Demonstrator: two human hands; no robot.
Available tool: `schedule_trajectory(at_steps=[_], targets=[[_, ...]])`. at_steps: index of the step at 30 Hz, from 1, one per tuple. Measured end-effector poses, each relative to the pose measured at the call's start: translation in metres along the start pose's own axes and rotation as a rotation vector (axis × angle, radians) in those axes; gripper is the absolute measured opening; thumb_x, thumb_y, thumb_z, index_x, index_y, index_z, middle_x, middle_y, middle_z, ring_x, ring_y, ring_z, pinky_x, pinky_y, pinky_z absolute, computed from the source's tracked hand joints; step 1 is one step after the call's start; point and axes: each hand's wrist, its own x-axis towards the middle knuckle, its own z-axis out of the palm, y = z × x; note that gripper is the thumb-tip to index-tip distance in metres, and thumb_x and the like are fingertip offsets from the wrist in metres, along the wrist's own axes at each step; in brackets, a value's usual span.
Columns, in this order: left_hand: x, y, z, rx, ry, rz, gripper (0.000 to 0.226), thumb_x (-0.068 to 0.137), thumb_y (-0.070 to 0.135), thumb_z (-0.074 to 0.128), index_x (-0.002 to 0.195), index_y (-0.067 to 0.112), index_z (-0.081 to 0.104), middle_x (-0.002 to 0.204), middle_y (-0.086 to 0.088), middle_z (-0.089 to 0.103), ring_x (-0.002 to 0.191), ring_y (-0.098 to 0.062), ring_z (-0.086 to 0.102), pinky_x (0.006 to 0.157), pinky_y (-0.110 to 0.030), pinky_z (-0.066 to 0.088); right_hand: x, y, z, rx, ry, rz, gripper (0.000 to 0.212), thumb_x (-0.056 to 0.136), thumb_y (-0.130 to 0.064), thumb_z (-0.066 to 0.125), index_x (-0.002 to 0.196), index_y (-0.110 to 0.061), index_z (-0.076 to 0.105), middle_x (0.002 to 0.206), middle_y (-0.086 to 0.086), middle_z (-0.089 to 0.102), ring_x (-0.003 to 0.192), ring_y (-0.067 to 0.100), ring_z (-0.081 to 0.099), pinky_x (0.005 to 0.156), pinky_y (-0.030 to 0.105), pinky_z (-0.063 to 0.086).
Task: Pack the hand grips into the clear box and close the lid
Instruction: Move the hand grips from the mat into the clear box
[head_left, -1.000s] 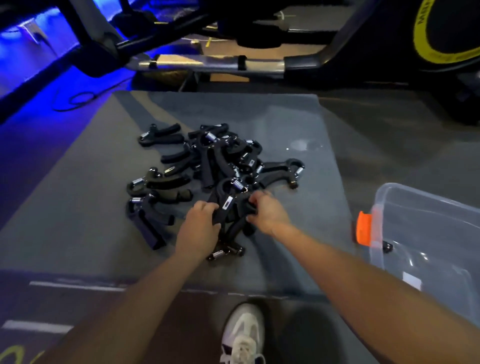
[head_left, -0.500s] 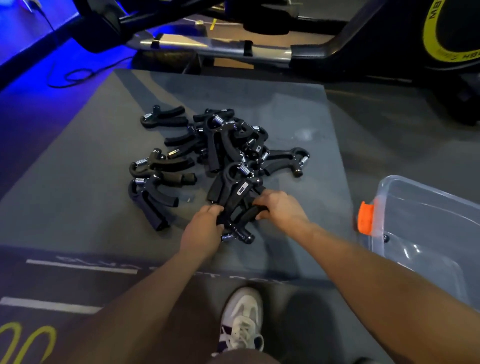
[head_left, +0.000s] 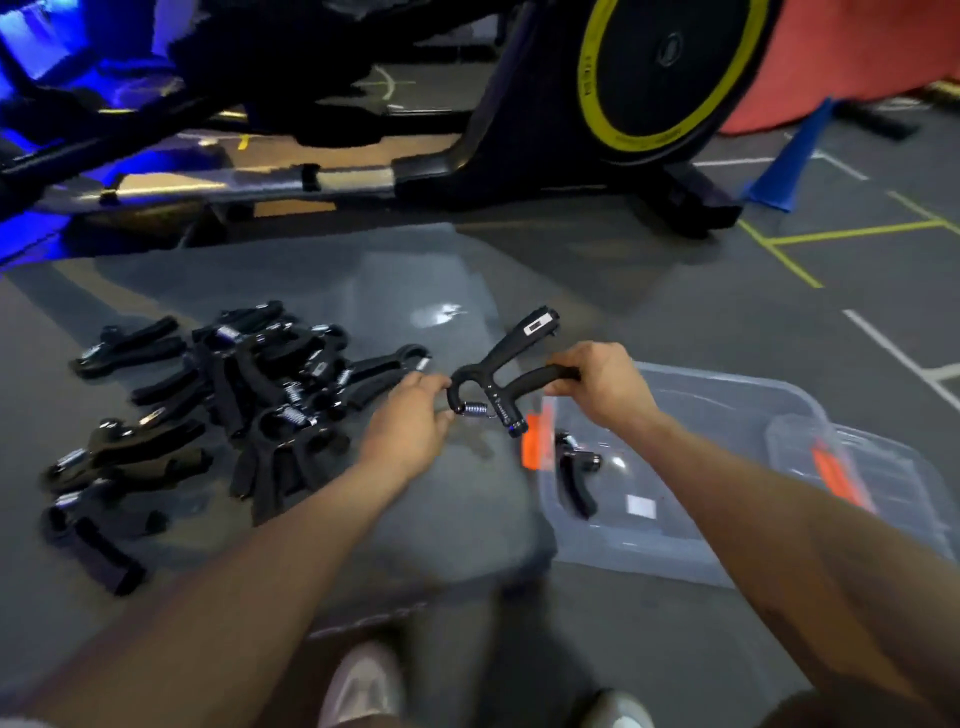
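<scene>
A black hand grip (head_left: 501, 371) with a metal spring hangs in the air between my hands, just left of the clear box (head_left: 727, 551). My right hand (head_left: 597, 387) grips one of its foam handles. My left hand (head_left: 410, 423) pinches its curved end near the spring. One hand grip (head_left: 574, 475) lies inside the open box by the orange latch (head_left: 535, 436). A pile of several black hand grips (head_left: 249, 410) lies on the grey mat (head_left: 441, 519) to the left.
The clear lid (head_left: 857, 473) with an orange latch leans at the box's right side. An exercise machine with a yellow-rimmed wheel (head_left: 660, 73) stands behind the mat. A blue cone (head_left: 795, 156) is at the back right. My shoes (head_left: 363, 686) are at the bottom.
Both hands lifted one hand grip off the pile and carried it right, toward the box. The view swung right, showing more of the box and its lid.
</scene>
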Motion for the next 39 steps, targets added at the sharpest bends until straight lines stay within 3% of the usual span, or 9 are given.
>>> schedule_trajectory(at_steps=[7, 14, 17, 20, 24, 28, 32, 35, 39], targets=[[0.054, 0.078, 0.081, 0.022, -0.172, 0.129, 0.041, 0.086, 0.013, 0.058, 0.127, 0.014, 0.053, 0.126, -0.01, 0.053, 0.115, -0.03, 0.055, 0.099, -0.041, 0.045, -0.017, 0.112, -0.024, 0.081, 0.044, 0.311, 0.018, 0.077, -0.021, 0.074, 0.077, -0.004, 0.067, 0.065, 0.008, 0.053, 0.067, 0.024, 0.05, 0.052, 0.03, 0.03], [0.086, 0.097, 0.136, -0.067, -0.245, 0.059, 0.036, 0.091, 0.015, 0.054, 0.127, 0.01, 0.052, 0.123, -0.01, 0.056, 0.112, -0.026, 0.056, 0.098, -0.032, 0.044, -0.023, 0.172, 0.014, 0.159, 0.005, 0.487, 0.015, 0.081, -0.018, 0.07, 0.082, -0.003, 0.068, 0.07, 0.009, 0.055, 0.068, 0.027, 0.052, 0.051, 0.027, 0.032], [0.1, 0.113, 0.152, -0.248, -0.293, -0.085, 0.031, 0.095, 0.027, 0.048, 0.114, 0.005, 0.059, 0.109, -0.011, 0.066, 0.103, -0.026, 0.061, 0.088, -0.023, 0.042, -0.019, 0.178, 0.021, 0.105, 0.071, 0.415, 0.019, 0.08, -0.016, 0.071, 0.096, -0.007, 0.071, 0.088, 0.009, 0.063, 0.087, 0.03, 0.061, 0.067, 0.032, 0.045], [0.115, 0.131, 0.168, -0.553, -0.41, -0.338, 0.046, 0.093, 0.047, 0.044, 0.077, 0.006, 0.057, 0.095, -0.021, 0.069, 0.079, -0.028, 0.065, 0.088, -0.035, 0.053, -0.017, 0.179, 0.027, 0.076, 0.122, 0.319, 0.03, 0.077, -0.011, 0.073, 0.107, -0.01, 0.072, 0.105, 0.008, 0.067, 0.097, 0.029, 0.063, 0.081, 0.033, 0.048], [0.123, 0.145, 0.175, -0.878, -0.446, -0.673, 0.052, 0.085, 0.048, 0.06, 0.101, -0.001, 0.054, 0.094, -0.013, 0.058, 0.079, -0.022, 0.063, 0.085, -0.029, 0.054, -0.021, 0.183, 0.033, 0.028, 0.237, 0.126, 0.029, 0.063, -0.003, 0.077, 0.091, -0.009, 0.077, 0.086, 0.008, 0.071, 0.078, 0.029, 0.069, 0.065, 0.03, 0.054], [0.114, 0.154, 0.179, -0.957, -0.617, -0.819, 0.02, 0.088, 0.012, 0.061, 0.072, 0.004, 0.052, 0.071, -0.01, 0.053, 0.064, -0.015, 0.054, 0.078, -0.027, 0.052, -0.023, 0.182, 0.033, -0.079, 0.291, -0.008, 0.015, 0.061, -0.018, 0.075, 0.076, -0.018, 0.076, 0.071, -0.001, 0.068, 0.063, 0.022, 0.068, 0.048, 0.018, 0.047], [0.105, 0.148, 0.183, -0.989, -0.617, -0.771, 0.016, 0.09, 0.004, 0.057, 0.075, 0.001, 0.055, 0.055, -0.009, 0.064, 0.045, -0.016, 0.063, 0.039, -0.022, 0.052, -0.034, 0.177, 0.029, 0.044, 0.093, 0.161, 0.03, 0.081, -0.009, 0.068, 0.109, -0.019, 0.071, 0.104, 0.002, 0.066, 0.096, 0.028, 0.065, 0.073, 0.029, 0.049], [0.101, 0.143, 0.184, -0.997, -0.485, -0.669, 0.011, 0.086, -0.002, 0.061, 0.096, -0.003, 0.06, 0.076, -0.011, 0.062, 0.056, -0.02, 0.065, 0.047, -0.027, 0.056, -0.04, 0.172, 0.031, 0.246, -0.202, 0.34, 0.033, 0.082, -0.015, 0.068, 0.114, -0.009, 0.065, 0.095, 0.002, 0.062, 0.093, 0.021, 0.062, 0.065, 0.02, 0.041], [0.091, 0.136, 0.181, -1.005, -0.374, -0.587, 0.033, 0.084, -0.004, 0.063, 0.116, 0.0, 0.056, 0.1, -0.017, 0.065, 0.086, -0.027, 0.062, 0.067, -0.032, 0.059, -0.037, 0.167, 0.034, 0.683, -0.222, 0.526, 0.022, 0.086, -0.015, 0.064, 0.097, 0.004, 0.068, 0.078, 0.004, 0.06, 0.075, 0.015, 0.053, 0.075, 0.024, 0.048]])
